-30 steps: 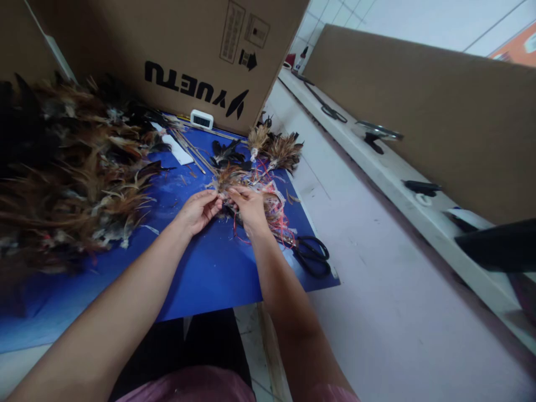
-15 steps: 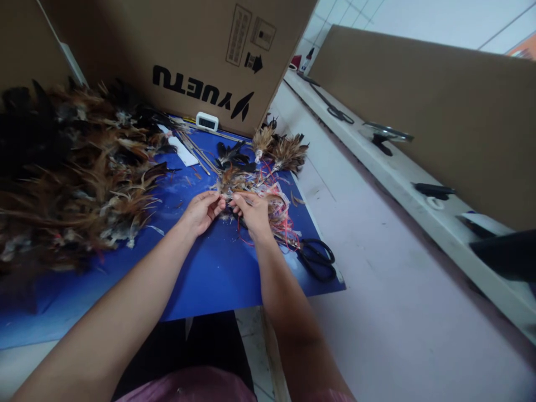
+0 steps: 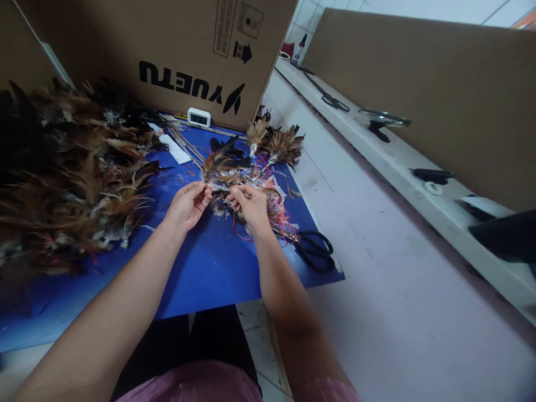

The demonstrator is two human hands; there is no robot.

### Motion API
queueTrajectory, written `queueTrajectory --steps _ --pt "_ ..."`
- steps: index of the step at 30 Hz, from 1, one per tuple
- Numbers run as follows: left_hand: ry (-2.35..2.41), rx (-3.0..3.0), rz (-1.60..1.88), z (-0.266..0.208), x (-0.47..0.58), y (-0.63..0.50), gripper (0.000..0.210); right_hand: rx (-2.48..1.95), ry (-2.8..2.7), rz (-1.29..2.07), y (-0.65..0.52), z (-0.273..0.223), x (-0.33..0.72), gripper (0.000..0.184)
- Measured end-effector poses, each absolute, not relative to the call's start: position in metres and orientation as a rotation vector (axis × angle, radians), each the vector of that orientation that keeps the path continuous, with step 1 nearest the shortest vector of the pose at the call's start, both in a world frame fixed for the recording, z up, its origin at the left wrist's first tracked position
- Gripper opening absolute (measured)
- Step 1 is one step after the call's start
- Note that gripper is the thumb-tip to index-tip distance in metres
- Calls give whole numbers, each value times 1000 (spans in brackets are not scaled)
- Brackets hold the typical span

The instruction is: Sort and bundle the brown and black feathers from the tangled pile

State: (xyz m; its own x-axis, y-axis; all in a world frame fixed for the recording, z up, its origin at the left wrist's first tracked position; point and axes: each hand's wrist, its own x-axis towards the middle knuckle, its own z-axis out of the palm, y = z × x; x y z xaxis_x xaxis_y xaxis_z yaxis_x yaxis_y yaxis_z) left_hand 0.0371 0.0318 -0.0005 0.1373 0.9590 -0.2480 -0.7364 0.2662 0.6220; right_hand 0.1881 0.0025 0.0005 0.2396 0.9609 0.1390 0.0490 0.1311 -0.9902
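Observation:
My left hand (image 3: pixel 189 205) is closed in a pinch on the base of a small bunch of brown feathers (image 3: pixel 215 164), whose tips fan up and away. A whitish strip (image 3: pixel 220 189) spans the gap between the two hands. Its other end is pinched by my right hand (image 3: pixel 251 209), thumb against fingers. Under and beside the right hand lies a tangle of pink and red string (image 3: pixel 281 215) with loose feathers. Black-handled scissors (image 3: pixel 315 250) rest near the right wrist, their blades partly covered by the tangle.
A large heap of brown and black feathers (image 3: pixel 96 178) covers the left side of the blue table surface (image 3: pixel 209 273). Two tied feather bunches (image 3: pixel 285 144) stand at the back right. A small white digital clock (image 3: pixel 199 118) sits before a cardboard box (image 3: pixel 176 39). A ledge (image 3: pixel 355 120) runs along the right.
My hands have drawn apart, the left one moving left. The whitish strip now shows stretched between them. The view has shifted slightly.

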Motion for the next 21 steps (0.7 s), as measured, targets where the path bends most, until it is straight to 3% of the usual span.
queueTrajectory --steps 5,14,17,21 --pt "643 262 1384 6 27 37 31 -1296 -1301 843 1 0 193 11" --pt "585 167 1463 7 20 42 33 -1566 -2100 232 -7 -10 180 4" --pt "597 189 1465 5 21 41 32 -1519 -2009 375 -4 -10 182 10" --pt "612 241 1465 3 23 40 29 -1348 -1585 812 -2 -7 187 8"
